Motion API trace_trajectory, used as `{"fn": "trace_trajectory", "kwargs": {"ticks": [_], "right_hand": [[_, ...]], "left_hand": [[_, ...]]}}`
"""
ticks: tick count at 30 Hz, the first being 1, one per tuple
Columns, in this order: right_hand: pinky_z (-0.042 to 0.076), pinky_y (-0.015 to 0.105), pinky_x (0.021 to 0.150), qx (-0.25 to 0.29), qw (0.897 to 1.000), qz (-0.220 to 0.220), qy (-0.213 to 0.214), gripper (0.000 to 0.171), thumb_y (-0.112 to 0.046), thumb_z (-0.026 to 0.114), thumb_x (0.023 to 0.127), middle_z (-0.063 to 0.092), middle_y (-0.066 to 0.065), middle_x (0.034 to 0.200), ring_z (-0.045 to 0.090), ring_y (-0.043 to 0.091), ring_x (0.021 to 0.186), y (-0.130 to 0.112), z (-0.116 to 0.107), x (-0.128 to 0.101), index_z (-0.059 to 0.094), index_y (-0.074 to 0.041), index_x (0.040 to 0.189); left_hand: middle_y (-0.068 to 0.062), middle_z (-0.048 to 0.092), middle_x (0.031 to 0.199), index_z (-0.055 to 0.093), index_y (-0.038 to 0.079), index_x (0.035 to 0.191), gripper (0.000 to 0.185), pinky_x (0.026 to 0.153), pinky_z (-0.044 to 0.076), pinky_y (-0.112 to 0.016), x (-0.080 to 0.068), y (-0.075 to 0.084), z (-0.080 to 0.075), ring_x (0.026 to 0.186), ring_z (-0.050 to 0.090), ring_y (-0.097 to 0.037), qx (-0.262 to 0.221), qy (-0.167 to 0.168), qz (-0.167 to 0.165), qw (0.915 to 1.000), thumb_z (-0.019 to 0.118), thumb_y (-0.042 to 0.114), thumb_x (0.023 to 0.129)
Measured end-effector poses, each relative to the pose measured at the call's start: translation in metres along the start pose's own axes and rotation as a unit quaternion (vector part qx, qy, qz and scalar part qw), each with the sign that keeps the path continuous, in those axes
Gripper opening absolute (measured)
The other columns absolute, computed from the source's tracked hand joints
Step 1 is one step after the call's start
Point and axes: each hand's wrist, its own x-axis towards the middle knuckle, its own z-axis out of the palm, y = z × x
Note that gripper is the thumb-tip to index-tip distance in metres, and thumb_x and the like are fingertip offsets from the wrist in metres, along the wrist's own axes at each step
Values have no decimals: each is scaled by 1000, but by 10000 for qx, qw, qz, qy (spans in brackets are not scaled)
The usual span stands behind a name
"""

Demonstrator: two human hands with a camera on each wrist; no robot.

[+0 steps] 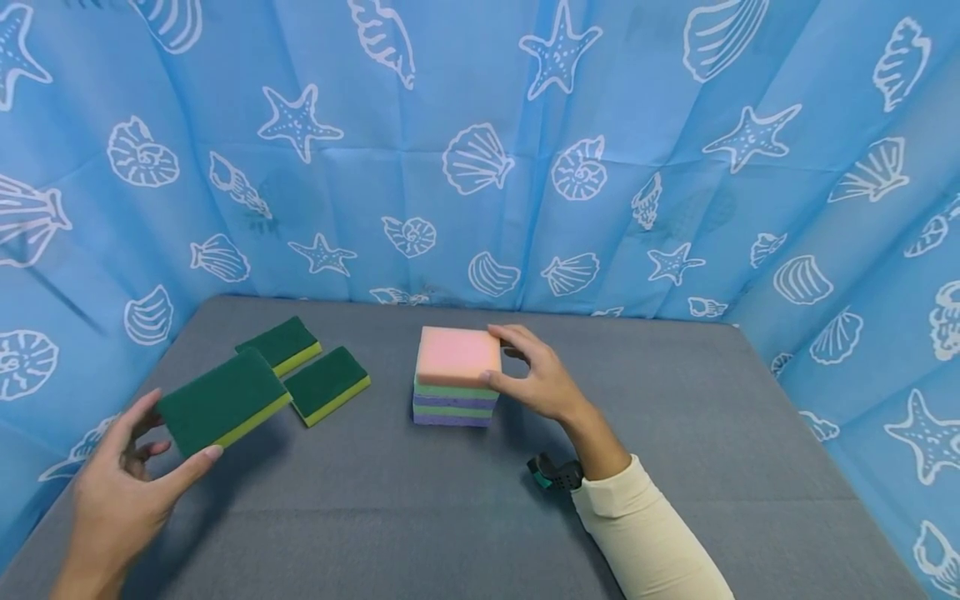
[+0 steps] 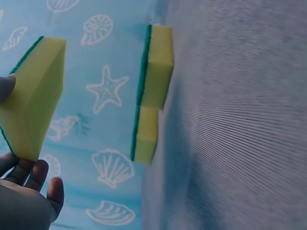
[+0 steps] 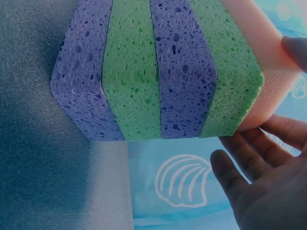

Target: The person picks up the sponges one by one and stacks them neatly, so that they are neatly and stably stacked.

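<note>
My left hand (image 1: pixel 120 492) pinches a scouring sponge (image 1: pixel 221 400), dark green on top with yellow foam below, and holds it tilted above the table. In the left wrist view its yellow side (image 2: pixel 41 91) faces the camera, with the thumb on one edge and fingers at the other. At the table's middle, my right hand (image 1: pixel 543 379) grips a pink sponge (image 1: pixel 456 357) by its right end, thumb in front and fingers behind. That sponge lies on top of a stack of alternating green and purple sponges (image 3: pixel 184 81), whose pores show in the right wrist view.
Two more green-and-yellow scouring sponges, a nearer one (image 1: pixel 327 385) and a farther one (image 1: pixel 279 342), lie at the left of the grey table (image 1: pixel 390 517). A blue curtain (image 1: pixel 420 200) with white shells and starfish hangs behind and along the sides.
</note>
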Motion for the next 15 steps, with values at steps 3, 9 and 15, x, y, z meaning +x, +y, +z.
{"fn": "trace_trajectory", "kwargs": {"ticks": [3, 9, 15], "right_hand": [[41, 53, 96, 5, 10000, 3, -4, 57, -3, 72, 84, 52, 26, 128, 50, 37, 115, 0, 0, 0, 49, 12, 134], [41, 52, 96, 10, 10000, -3, -11, 57, -2, 72, 84, 52, 26, 128, 50, 37, 116, -1, 0, 1, 49, 12, 134], [41, 52, 97, 5, 10000, 13, -17, 57, -3, 72, 84, 52, 26, 128, 50, 36, 117, -3, 0, 1, 48, 12, 134]], "left_hand": [[-17, 40, 131, 26, 16, 154, 91, 72, 39, -10, 3, 7, -1, 96, 42, -9, -154, -88, 302, 9994, 79, 7, 80], [-13, 40, 130, 28, 16, 153, 91, 76, 39, -9, 12, 14, 4, 101, 43, -4, -641, -291, 978, 9927, 78, -1, 79], [-6, 40, 130, 29, 17, 153, 90, 72, 41, -9, 20, 35, 10, 101, 44, -4, -694, -596, 1393, 9860, 79, 1, 79]]}}
